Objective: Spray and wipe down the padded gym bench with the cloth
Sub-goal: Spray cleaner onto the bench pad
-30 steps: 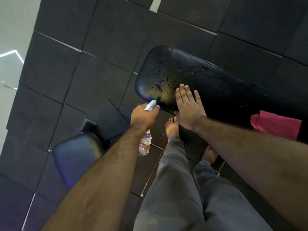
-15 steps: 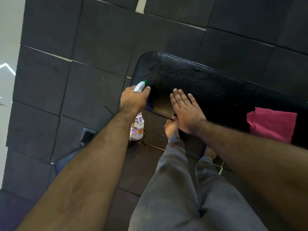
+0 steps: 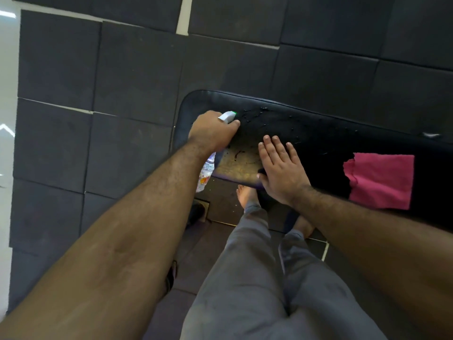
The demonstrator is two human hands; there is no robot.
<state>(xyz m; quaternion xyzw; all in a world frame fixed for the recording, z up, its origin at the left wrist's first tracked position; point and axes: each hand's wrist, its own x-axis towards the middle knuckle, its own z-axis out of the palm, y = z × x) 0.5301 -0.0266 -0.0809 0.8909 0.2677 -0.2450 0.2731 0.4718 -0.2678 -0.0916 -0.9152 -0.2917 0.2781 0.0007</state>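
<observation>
The black padded bench (image 3: 318, 133) runs from centre to the right edge, with spray droplets scattered over its left end. My left hand (image 3: 212, 132) is shut on a clear spray bottle (image 3: 205, 174) with a white, green-tipped nozzle, held over the bench's left end and pointing right along the pad. My right hand (image 3: 282, 170) lies flat and open on the near edge of the pad, fingers together, holding nothing. A pink cloth (image 3: 382, 180) lies spread on the bench to the right of that hand, untouched.
Dark square foam mats (image 3: 122, 82) cover the floor around the bench. A pale strip of floor (image 3: 7, 94) runs down the left edge. My bare feet (image 3: 246, 195) and grey trousers (image 3: 257, 278) are close against the bench's near side.
My left hand has carried the bottle from beside the bench's near-left corner up over the pad's left end. My right hand stayed flat on the near edge. The camera view shifted left.
</observation>
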